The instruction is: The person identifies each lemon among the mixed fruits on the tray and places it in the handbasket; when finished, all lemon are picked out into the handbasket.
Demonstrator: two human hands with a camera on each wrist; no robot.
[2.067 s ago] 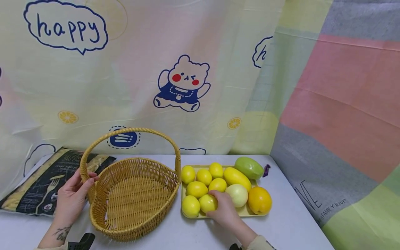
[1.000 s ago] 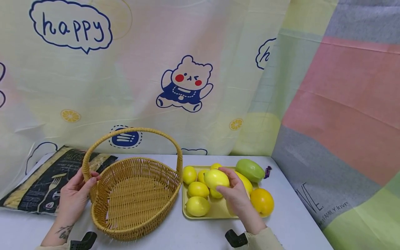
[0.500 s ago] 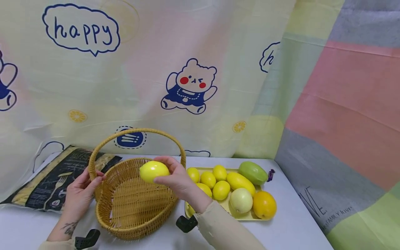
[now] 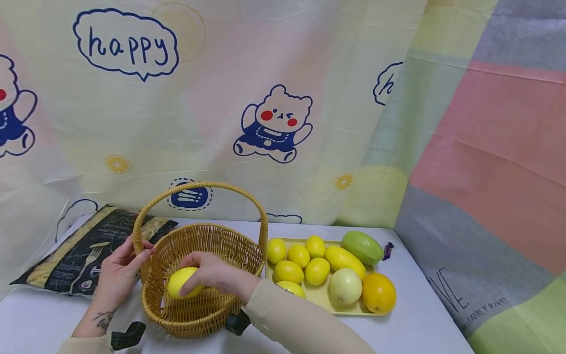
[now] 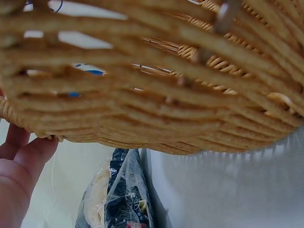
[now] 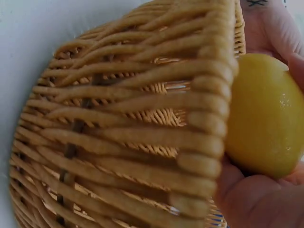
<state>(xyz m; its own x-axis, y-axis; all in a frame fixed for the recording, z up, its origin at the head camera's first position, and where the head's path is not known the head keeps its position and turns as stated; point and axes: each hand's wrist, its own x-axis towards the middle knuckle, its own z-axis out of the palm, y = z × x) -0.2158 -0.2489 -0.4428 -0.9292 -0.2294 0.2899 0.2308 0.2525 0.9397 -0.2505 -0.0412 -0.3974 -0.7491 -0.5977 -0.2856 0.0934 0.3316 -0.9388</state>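
While one lemon [image 4: 182, 282] enters basket [image 4: 208, 314] | five on tray [image 4: 325, 306]

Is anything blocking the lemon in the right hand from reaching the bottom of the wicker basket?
Nothing visible does. The right hand holds the lemon already inside the wicker basket, below the rim, with only bare weave showing beneath it.
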